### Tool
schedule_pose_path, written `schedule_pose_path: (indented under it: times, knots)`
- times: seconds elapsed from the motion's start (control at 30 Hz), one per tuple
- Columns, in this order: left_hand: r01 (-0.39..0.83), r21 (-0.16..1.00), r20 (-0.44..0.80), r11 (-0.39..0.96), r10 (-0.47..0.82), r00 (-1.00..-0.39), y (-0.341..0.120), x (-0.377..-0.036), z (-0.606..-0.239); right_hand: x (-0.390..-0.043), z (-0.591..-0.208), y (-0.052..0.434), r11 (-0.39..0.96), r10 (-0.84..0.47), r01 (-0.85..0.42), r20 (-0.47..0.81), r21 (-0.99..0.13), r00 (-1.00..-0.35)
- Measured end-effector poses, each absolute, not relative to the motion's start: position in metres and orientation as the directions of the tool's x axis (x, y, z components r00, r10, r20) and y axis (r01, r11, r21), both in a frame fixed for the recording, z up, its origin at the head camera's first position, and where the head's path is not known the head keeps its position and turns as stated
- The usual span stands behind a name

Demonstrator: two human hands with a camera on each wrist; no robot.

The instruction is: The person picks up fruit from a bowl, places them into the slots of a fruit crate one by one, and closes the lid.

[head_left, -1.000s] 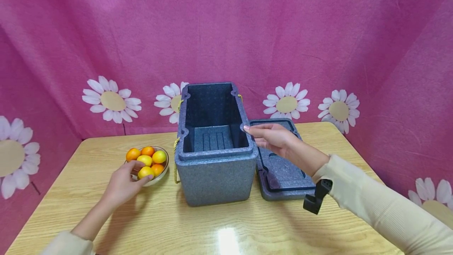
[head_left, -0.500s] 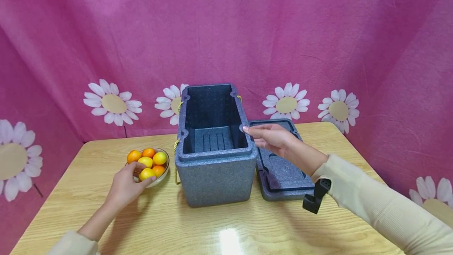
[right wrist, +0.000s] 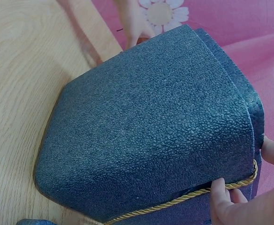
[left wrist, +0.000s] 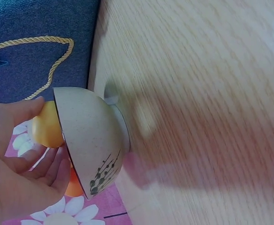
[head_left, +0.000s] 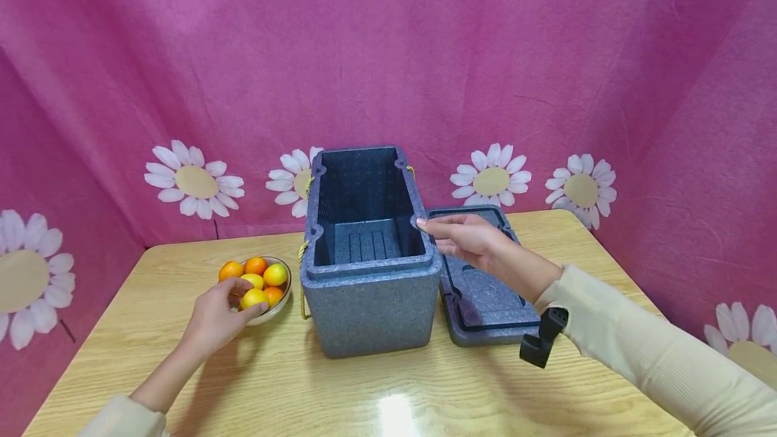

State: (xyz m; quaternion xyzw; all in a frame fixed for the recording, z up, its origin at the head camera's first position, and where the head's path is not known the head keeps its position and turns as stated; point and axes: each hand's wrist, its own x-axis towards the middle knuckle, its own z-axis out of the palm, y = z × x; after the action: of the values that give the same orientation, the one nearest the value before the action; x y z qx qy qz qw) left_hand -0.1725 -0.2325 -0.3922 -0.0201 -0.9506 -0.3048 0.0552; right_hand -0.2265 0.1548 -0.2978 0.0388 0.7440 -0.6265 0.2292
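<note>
My left hand (head_left: 214, 315) reaches to the fruit bowl (head_left: 263, 318) and pinches a yellow fruit (head_left: 253, 299) between thumb and fingers. In the left wrist view that yellow fruit (left wrist: 48, 125) shows at the rim of the cream bowl (left wrist: 92, 136), which bears a dark plant pattern. Other yellow and orange fruits (head_left: 276, 274) lie in the bowl. My right hand (head_left: 470, 238) grips the right rim of a grey foam box (head_left: 376, 309), which stands uncovered. In the right wrist view the thumb is at the rim, with fingers (right wrist: 219, 194) by the yellow rope (right wrist: 174, 203).
A grey foam lid (head_left: 485, 295) lies on the wooden table (head_left: 291, 390) to the right of the box, partly under my right hand. Behind the table hangs a pink curtain (head_left: 376, 52) with white flowers. Inside, the box's ribbed floor is visible.
The left hand has shifted slightly right and down in the head view, still at the same yellow fruit. The view has tilted slightly. My right hand stays on the box rim.
</note>
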Motion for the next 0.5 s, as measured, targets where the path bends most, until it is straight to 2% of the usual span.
schedule_pose_path:
  times: [0.5]
  knots:
    - [0.108, 0.569, 0.129, 0.815, 0.041, -0.991, -0.2326, -0.1713, -0.392, -0.2262, -0.2985, 0.1542, 0.199, -0.242, 0.34, -0.383, -0.919, -0.892]
